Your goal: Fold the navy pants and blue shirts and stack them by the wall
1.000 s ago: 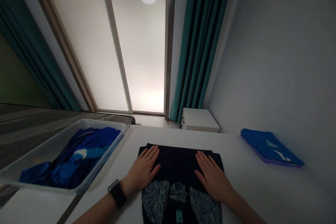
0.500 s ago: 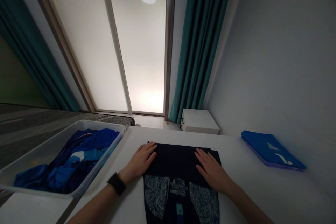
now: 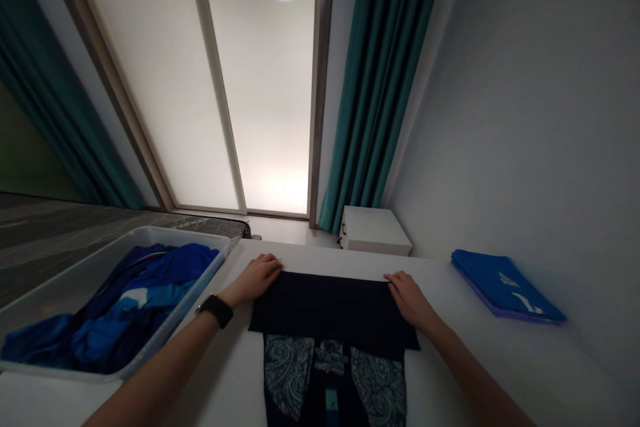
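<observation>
A dark navy garment with grey paisley panels and a small teal label lies folded on the white table in front of me. Its far part forms a plain flap, wider than the patterned part below. My left hand, with a black watch on the wrist, has its fingers closed at the flap's far left corner. At the far right corner my right hand pinches the edge between thumb and fingers. The lower end of the garment runs out of view.
To the left stands a translucent plastic bin of crumpled blue clothes. A folded blue garment lies on the table at the right, near the wall. Beyond the far edge is a white cabinet.
Both hands lay flat on the garment; now their fingers are closed at its far corners. The far flap has spread wider to both sides, past the patterned part.
</observation>
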Available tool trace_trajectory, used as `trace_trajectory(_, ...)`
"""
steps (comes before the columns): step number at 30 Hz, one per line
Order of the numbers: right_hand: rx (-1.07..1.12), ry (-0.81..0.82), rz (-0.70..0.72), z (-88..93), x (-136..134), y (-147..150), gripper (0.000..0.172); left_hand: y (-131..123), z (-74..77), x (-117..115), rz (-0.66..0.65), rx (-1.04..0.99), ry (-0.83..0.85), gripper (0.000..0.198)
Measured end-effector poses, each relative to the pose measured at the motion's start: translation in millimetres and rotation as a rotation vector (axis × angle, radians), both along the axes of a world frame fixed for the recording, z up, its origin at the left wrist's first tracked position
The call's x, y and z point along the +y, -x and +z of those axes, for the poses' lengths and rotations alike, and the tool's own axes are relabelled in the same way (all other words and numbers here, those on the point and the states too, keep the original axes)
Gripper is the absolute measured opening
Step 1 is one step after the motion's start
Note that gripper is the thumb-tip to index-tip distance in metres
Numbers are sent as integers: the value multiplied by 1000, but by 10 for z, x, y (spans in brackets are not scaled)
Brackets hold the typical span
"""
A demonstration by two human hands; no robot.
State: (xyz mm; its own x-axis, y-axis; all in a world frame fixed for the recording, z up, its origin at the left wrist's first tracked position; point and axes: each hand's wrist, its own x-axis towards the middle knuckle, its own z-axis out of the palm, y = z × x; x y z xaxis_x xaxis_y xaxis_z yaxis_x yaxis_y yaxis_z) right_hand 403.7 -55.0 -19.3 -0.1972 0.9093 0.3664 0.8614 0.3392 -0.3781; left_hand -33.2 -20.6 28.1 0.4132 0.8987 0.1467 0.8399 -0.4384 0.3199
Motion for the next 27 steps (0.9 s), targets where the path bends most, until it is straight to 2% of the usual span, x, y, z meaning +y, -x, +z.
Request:
trace_trajectory(8, 60, 47, -77, 48, 34, -87, 13, 88, 28, 122, 51, -119, 109, 25)
trace_trajectory(16, 217, 210, -94, 110, 65, -52, 22, 85, 11, 103, 51, -521, 380, 35)
trace_trajectory(20, 216, 270, -65, 196, 48, -50, 25, 97, 67, 71, 53, -496, 393, 40)
trace_trajectory(24, 194, 278, -49, 320, -2, -28, 16, 98, 169, -1, 78, -412, 349, 35)
trace_trajectory(27, 212, 269, -52, 419, -64, -18, 18, 92, 269, -96, 84, -405, 316, 33)
